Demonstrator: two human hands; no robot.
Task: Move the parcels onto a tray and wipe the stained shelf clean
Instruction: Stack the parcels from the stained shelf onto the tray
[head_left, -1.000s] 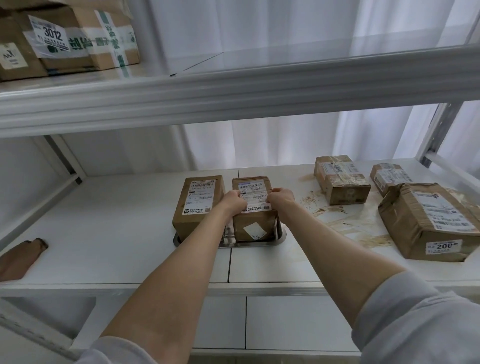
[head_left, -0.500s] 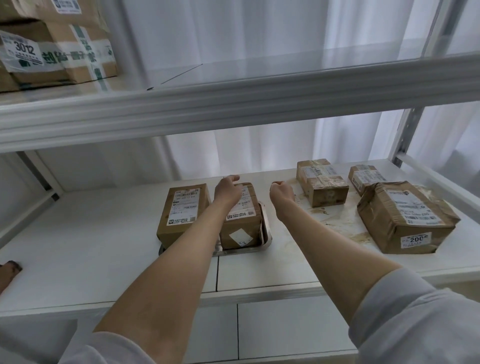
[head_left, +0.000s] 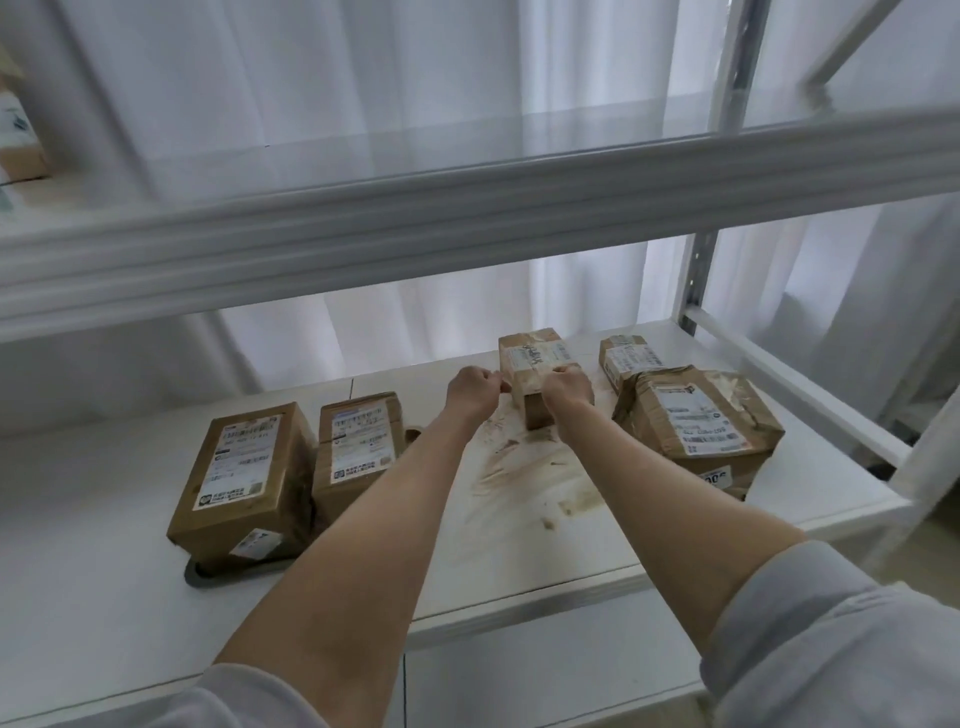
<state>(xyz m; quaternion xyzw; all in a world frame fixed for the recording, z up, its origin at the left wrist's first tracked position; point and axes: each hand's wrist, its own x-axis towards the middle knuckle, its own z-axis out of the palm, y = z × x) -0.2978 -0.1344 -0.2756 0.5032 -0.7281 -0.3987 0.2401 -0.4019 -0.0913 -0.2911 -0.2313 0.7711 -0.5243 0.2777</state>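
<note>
On the shelf (head_left: 104, 545), the first parcel (head_left: 244, 467) and second parcel (head_left: 358, 447) already sit on the tray (head_left: 200, 574). Your left hand (head_left: 472, 389), fingers curled, hangs just beside the third parcel (head_left: 535, 369); contact cannot be told. Your right hand (head_left: 569, 389) grips it. The small parcel (head_left: 626, 358) and large parcel (head_left: 696, 421) wait, and the brown stain (head_left: 519, 467) is unwiped.

A small white sticker (head_left: 719, 477) on the front of the big parcel (head_left: 696, 421) at the right shows partly hidden digits ending in "00". The shipping labels (head_left: 241, 460) are too blurred to read.
</note>
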